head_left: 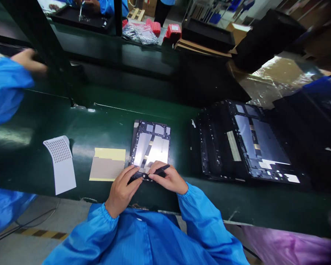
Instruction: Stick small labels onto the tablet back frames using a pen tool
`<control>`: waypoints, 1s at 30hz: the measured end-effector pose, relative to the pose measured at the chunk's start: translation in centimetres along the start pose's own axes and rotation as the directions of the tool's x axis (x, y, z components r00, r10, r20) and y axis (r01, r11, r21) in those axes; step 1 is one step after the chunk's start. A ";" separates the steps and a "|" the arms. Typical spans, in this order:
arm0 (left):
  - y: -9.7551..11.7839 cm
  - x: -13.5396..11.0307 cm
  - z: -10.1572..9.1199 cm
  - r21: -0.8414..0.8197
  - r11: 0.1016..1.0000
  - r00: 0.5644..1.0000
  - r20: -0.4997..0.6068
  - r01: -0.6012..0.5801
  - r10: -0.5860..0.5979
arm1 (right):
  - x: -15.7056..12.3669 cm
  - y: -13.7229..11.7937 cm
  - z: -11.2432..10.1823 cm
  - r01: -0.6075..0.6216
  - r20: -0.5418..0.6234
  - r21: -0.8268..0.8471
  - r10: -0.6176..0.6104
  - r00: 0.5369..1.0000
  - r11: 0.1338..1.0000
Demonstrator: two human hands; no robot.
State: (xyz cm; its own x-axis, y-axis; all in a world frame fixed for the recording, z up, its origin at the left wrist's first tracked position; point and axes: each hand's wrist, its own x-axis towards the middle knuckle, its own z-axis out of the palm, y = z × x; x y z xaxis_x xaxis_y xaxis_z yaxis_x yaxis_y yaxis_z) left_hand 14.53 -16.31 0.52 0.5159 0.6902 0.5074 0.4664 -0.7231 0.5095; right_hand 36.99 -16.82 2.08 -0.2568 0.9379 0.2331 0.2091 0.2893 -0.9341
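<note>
A tablet frame (151, 145) with a shiny metal back and black border lies on the green belt (99, 117) right in front of me. My left hand (123, 191) rests at its near edge, fingers curled and pressing on the frame's bottom rim. My right hand (168, 178) is closed around a thin black tool (161, 170), perhaps tweezers, with the tip pointing left over the same near edge. Both wrists wear blue sleeves.
A yellow-edged backing sheet (107, 163) and a white perforated sheet (61, 162) lie left of the frame. A black tray (209, 147) holding another tablet frame (259, 143) sits to the right. Another person's hand (29, 60) in a blue sleeve reaches in at far left. Trays and red parts stand beyond.
</note>
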 end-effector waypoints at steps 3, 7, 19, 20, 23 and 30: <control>0.0 -0.1 0.0 -0.016 1.000 1.000 0.004 0.024 -0.024 | 0.0 -0.1 -0.1 -0.044 -0.006 -0.002 0.044 0.999 0.999; 0.0 -0.1 -0.1 -0.022 0.999 1.000 0.008 0.029 -0.029 | 0.0 -0.2 -0.1 -0.049 -0.013 0.002 0.049 0.999 0.999; 0.1 0.2 -0.3 -0.008 1.000 1.000 0.008 0.010 -0.010 | -0.1 0.2 0.1 0.029 -0.012 -0.003 -0.029 1.000 1.000; 0.1 0.2 -0.3 -0.010 1.000 1.000 0.010 0.010 -0.010 | -0.1 0.2 0.1 0.034 -0.014 -0.008 -0.034 0.999 0.999; 0.1 0.1 -0.3 -0.012 1.000 1.000 0.016 0.016 -0.016 | -0.2 0.0 0.1 0.034 -0.013 -0.036 -0.034 0.999 0.999; 0.1 0.1 -0.3 -0.020 1.000 1.000 0.021 0.018 -0.017 | -0.6 -0.2 0.4 0.091 -0.003 -0.069 -0.091 0.996 0.994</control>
State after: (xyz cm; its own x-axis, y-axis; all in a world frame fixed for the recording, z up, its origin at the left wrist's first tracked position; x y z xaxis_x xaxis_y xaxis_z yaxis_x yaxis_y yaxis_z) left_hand 14.43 -16.36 0.82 0.5225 0.7020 0.4839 0.4608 -0.7100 0.5324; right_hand 36.75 -17.53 2.06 -0.2717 0.9083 0.3180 0.2493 0.3856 -0.8884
